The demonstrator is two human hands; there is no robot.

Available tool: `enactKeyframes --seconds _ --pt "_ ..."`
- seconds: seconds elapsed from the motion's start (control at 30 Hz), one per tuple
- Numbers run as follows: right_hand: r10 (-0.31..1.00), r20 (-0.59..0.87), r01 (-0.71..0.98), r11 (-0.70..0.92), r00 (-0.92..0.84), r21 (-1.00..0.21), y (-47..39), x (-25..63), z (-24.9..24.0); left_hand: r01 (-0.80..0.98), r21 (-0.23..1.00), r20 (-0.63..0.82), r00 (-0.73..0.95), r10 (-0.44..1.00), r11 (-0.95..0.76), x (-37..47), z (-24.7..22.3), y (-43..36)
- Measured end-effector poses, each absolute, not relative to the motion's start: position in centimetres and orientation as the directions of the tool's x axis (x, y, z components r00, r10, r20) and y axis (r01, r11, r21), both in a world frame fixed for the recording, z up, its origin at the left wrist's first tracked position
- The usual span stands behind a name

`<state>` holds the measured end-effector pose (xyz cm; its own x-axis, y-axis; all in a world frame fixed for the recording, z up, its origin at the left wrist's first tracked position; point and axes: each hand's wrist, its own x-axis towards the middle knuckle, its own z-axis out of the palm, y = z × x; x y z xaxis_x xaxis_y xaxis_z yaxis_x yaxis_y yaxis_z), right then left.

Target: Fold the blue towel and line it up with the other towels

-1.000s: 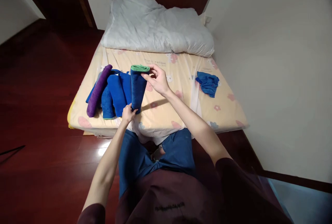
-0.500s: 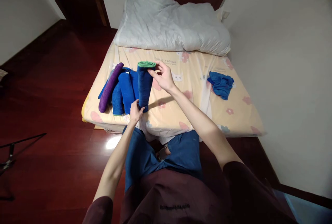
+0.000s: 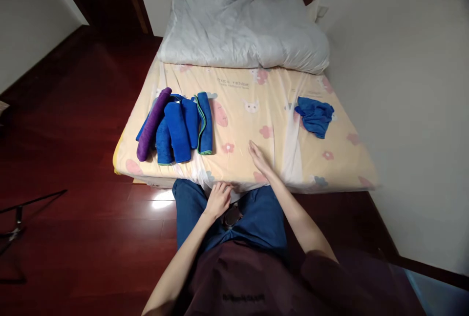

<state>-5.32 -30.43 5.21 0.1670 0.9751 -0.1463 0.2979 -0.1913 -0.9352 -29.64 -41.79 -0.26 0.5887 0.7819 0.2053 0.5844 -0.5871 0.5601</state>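
The green-edged roll (image 3: 207,123), just held upright, now lies on the bed (image 3: 238,130), beside the blue rolls (image 3: 177,133) and purple roll (image 3: 154,125), so both hands have released it. The right hand (image 3: 259,157) is empty, fingers extended; the left hand's (image 3: 219,200) curl, their hold unclear. A blue cloth (image 3: 315,116) lies crumpled.

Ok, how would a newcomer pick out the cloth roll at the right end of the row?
On the left half of the bed lies a row of cloth rolls. The blue roll at its right end, nearest the right hand, is the only one showing a green edge along its length.
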Motion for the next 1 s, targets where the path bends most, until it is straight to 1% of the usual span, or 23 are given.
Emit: enactKeyframes --seconds 0.07,0.13,0.2,0.23,0.33,0.4,0.47,0.53,0.63,0.7,0.77,0.83,0.9,1.0 --pt "0.929 -0.233 0.16 -0.287 0.287 -0.945 -35.9 -3.1 2.8 0.562 0.54 0.131 0.679 0.722 -0.626 -28.6 -0.1 -41.8" --pt "0.857 -0.326 0.022 -0.364 0.4 -0.931 -42.0 -1.5 0.5 0.535 0.529 0.062 0.75 0.658 -0.659 -27.5 -0.3 -42.1" --pt "0.794 -0.377 -0.086 -0.384 0.478 -0.919 -48.0 -0.8 -1.3 0.514 0.518 -0.024 0.808 0.589 -0.684 -26.3 -0.9 -42.8" --pt "0.76 -0.36 -0.12 -0.354 0.541 -0.927 -50.8 -0.7 -2.0 0.504 0.511 -0.067 0.831 0.552 -0.696 -25.6 -1.3 -43.3" --pt "0.634 -0.259 -0.115 -0.259 0.729 -0.959 -56.8 -1.2 -3.4 0.445 0.51 -0.171 0.891 0.42 -0.736 -23.5 -2.4 -44.9" --pt "0.563 -0.246 -0.134 -0.234 0.789 -0.963 -58.2 -1.6 -3.6 0.395 0.523 -0.202 0.918 0.34 -0.755 -22.1 -2.8 -45.7" --pt "0.541 -0.247 -0.132 -0.243 0.804 -0.961 -57.8 -1.6 -3.6 0.37 0.53 -0.209 0.929 0.305 -0.763 -21.0 -2.9 -45.6" --pt "0.557 -0.208 -0.053 -0.281 0.804 -0.958 -56.3 -1.2 -3.5 0.375 0.522 -0.186 0.927 0.327 -0.766 -20.0 -2.7 -44.4" --pt "0.634 -0.075 0.18 -0.328 0.77 -0.927 -53.7 -0.5 -3.4 0.384 0.504 -0.055 0.908 0.414 -0.774 -19.0 -2.0 -40.3" --pt "0.719 0.001 0.354 -0.341 0.695 -0.871 -52.5 -0.2 -3.4 0.406 0.478 0.056 0.871 0.488 -0.779 -18.7 -1.6 -36.4" --pt "0.786 0.036 0.491 -0.349 0.617 -0.798 -51.8 0.0 -3.3 0.476 0.425 0.12 0.813 0.569 -0.77 -18.9 -1.5 -32.0" --pt "0.809 0.052 0.562 -0.36 0.586 -0.744 -51.5 0.2 -3.3 0.588 0.36 0.145 0.732 0.666 -0.725 -19.7 -1.7 -27.6" --pt "0.803 0.068 0.582 -0.367 0.592 -0.726 -51.5 0.3 -3.4 0.662 0.308 0.175 0.666 0.725 -0.683 -21.0 -2.2 -24.0" --pt "0.793 0.088 0.585 -0.364 0.603 -0.725 -51.5 0.6 -3.7 0.683 0.244 0.193 0.662 0.724 -0.689 -23.7 -2.7 -20.6"
